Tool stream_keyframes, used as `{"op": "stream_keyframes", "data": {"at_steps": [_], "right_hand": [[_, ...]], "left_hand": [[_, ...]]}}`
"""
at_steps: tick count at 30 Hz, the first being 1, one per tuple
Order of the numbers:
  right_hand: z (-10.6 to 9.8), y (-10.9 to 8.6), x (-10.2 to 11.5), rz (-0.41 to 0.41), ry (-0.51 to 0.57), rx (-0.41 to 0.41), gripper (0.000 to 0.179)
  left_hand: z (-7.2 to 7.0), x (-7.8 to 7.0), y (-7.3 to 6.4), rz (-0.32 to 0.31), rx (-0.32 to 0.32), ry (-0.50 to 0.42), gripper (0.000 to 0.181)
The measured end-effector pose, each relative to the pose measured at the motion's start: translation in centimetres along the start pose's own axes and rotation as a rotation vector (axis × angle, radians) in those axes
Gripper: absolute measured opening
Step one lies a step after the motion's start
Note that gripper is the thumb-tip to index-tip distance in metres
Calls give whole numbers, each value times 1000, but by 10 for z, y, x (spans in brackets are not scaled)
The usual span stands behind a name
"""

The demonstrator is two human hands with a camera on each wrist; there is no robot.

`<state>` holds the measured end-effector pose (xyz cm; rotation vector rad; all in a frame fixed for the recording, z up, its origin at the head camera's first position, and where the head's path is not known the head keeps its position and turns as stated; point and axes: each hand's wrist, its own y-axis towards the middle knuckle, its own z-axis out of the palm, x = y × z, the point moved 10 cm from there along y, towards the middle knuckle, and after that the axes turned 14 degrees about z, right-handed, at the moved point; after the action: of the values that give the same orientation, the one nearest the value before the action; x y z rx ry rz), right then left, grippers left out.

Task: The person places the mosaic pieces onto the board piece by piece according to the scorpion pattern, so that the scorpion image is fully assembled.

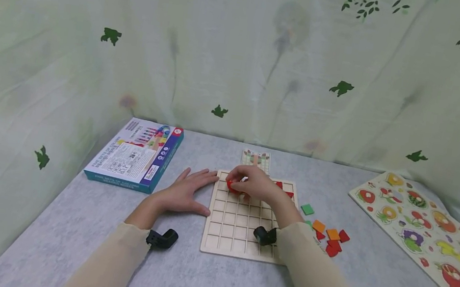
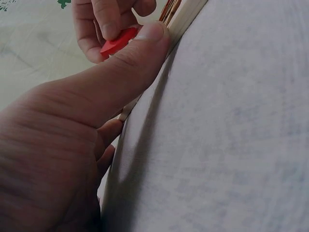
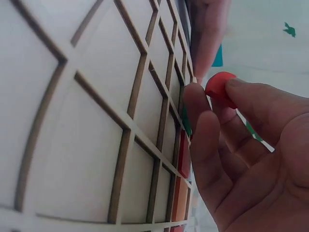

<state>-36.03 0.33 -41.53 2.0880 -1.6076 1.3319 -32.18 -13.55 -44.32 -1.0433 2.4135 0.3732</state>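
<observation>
I observe the right hand (image 1: 254, 182) pinching a small red rounded piece (image 3: 220, 88) over the pale wooden grid board (image 1: 227, 232), lower centre of the head frame; the left hand (image 1: 184, 192), fingers spread, touches the board's left edge.

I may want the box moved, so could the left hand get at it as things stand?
Probably yes: the left hand, at the left edge of the wooden board, holds nothing, and only tabletop shows between it and the box.
</observation>
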Motion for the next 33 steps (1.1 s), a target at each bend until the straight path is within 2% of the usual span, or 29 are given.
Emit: {"op": "stream_keyframes", "data": {"at_steps": [16,25,33], "right_hand": [[5,13,17,-43,-122,-71,11],[1,17,14,-3,-62,-120,8],[4,20,12,3,-63,-134,6]], "left_hand": [[-1,1,-1,16,-12,2,99],[-3,-2,-1,26,-12,8,98],[-4,-4,0,40,-17,12,98]]}}
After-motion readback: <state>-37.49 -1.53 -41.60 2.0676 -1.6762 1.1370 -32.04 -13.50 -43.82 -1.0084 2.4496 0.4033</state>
